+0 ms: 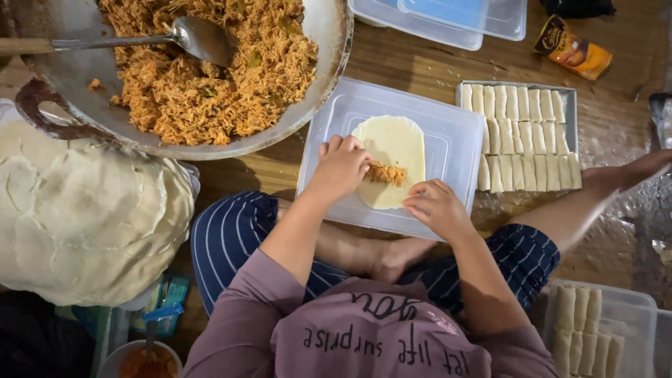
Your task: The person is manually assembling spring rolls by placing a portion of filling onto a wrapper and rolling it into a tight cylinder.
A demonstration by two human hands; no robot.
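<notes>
The wrapper [392, 157] lay flat on a lid [448, 133], its filling [386, 173] running crosswise between both grips. The left hand [341, 166] pinched the filling's left end; the right hand [435, 207], loosely curled and holding nothing, touched the wrapper's near edge.

The clear plastic lid [448, 133] has bare room to the right of the wrapper [395, 147], up to its rim. Behind it the big pan of orange filling [210, 70] overhangs close, and the tray of rolls [525, 133] stands just beside on the right. On the left, the stack of wrappers [84, 217] closes the floor [413, 66].
</notes>
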